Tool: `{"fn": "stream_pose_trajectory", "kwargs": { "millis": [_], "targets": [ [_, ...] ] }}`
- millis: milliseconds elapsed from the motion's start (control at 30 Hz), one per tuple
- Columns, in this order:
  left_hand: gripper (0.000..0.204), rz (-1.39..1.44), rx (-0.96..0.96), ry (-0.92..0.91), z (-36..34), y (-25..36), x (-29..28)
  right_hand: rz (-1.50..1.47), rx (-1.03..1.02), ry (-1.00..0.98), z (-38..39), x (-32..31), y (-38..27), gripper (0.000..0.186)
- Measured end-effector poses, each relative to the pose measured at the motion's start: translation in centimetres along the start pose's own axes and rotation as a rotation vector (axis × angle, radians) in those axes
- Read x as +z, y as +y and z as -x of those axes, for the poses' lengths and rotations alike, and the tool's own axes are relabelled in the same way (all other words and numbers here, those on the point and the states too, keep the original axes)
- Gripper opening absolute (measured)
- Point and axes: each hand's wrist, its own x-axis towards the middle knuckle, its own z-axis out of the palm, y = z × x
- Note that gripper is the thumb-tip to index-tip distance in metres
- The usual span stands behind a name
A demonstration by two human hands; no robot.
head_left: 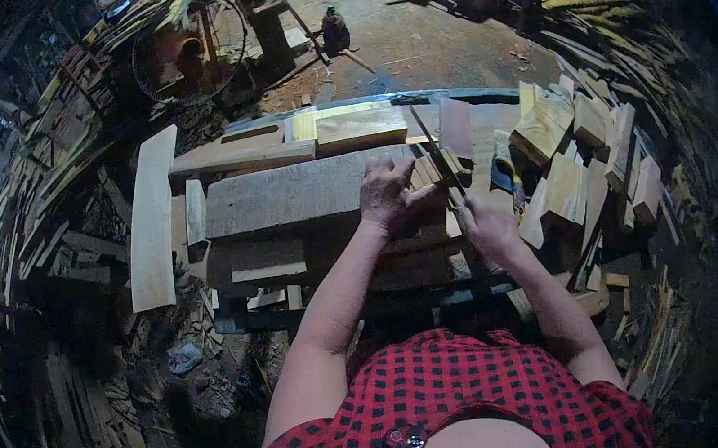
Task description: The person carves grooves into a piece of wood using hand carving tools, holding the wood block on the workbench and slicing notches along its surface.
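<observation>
My left hand [387,195] is closed on small pale wooden blocks [423,173] at the right end of a broad grey-brown plank [282,193]. My right hand [491,229] grips the lower end of a long, narrow blade tool [425,136], perhaps a saw. The blade slants up and away to the left, across the small blocks. Just right of them lies a tool with a blue-and-dark part [502,176], too unclear to name.
Loose boards and blocks [546,127] crowd the bench's right side, and a pale board [150,220] lies at its left. Beyond are a standing fan [189,47], a dark bottle-like object [335,29] on the floor, and heaped wood strips [53,173].
</observation>
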Motion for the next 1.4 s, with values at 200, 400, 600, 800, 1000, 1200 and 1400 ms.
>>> {"fn": "stream_pose_trajectory", "kwargs": {
  "millis": [200, 400, 600, 800, 1000, 1200, 1400],
  "targets": [
    [0.054, -0.021, 0.1, 0.159, 0.0, -1.9, 0.7, -0.033, 0.008, -0.024, 8.2, -0.3, 2.1, 0.025],
    [0.064, 0.038, 0.181, 0.328, -0.9, -3.2, 4.9, -0.237, 0.201, -0.086, 0.2, 0.9, 3.2, 0.038],
    [0.078, -0.027, 0.08, 0.112, -1.1, -1.9, 5.3, -0.161, -0.046, -0.08, -1.9, 1.2, 3.1, 0.044],
    [0.077, -0.055, 0.035, 0.115, -0.4, -1.5, 3.0, 0.14, -0.355, 0.026, 0.1, 2.4, 8.9, 0.045],
    [0.076, -0.058, 0.038, 0.119, -0.4, -2.0, 2.6, -0.323, -0.137, -0.006, 1.2, 0.3, 3.8, 0.034],
    [0.059, 0.05, 0.176, 0.39, -1.0, -2.4, 5.8, -0.232, 0.078, -0.016, -2.4, -0.3, 0.5, 0.036],
    [0.057, 0.051, 0.037, 0.159, -0.3, -2.4, 2.5, -0.03, -0.002, 0.054, 7.0, 0.0, 1.7, 0.024]
  ]
}}
